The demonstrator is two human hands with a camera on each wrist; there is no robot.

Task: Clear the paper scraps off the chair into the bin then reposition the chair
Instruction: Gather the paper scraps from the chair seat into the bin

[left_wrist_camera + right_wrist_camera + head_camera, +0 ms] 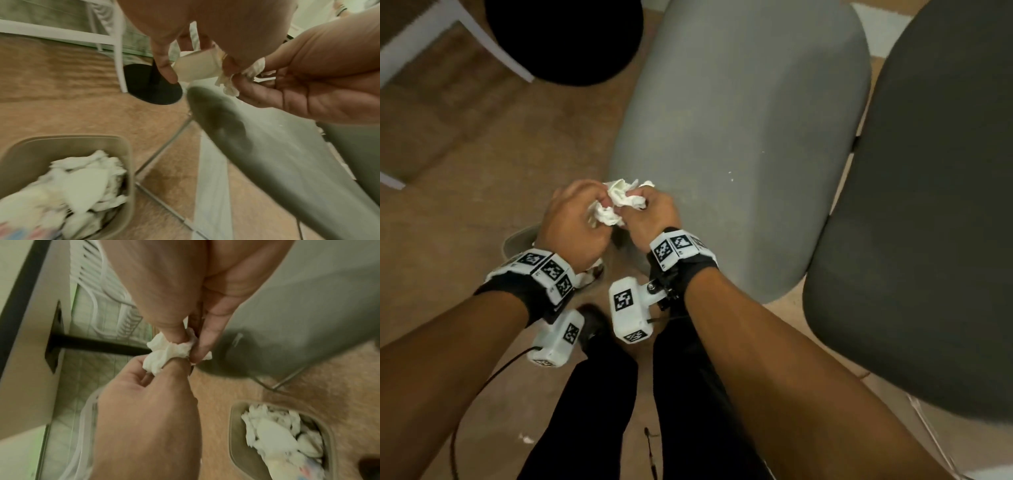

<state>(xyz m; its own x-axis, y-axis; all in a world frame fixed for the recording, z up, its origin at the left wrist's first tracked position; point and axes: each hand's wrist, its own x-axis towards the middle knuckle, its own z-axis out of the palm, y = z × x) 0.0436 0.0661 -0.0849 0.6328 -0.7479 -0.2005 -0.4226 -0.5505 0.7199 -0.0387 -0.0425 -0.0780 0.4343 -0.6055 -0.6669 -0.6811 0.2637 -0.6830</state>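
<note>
Both hands hold one bunch of crumpled white paper scraps (pixel 619 202) at the near left corner of the light grey chair seat (pixel 739 137). My left hand (pixel 571 219) grips the scraps from the left and my right hand (pixel 650 212) pinches them from the right. In the left wrist view the scraps (pixel 197 68) sit between the left hand (pixel 205 24) and right hand (pixel 318 73). The right wrist view shows the wad (pixel 166 352) pinched by both. The beige bin (pixel 68 178) stands on the floor beside the chair, holding white paper. Tiny white crumbs (pixel 730 174) lie on the seat.
A dark grey padded chair part (pixel 928 205) fills the right side. A round black table base (pixel 565 37) and a white frame (pixel 482 34) stand on the wooden floor at the far left. One small scrap (pixel 525 438) lies on the floor by my legs.
</note>
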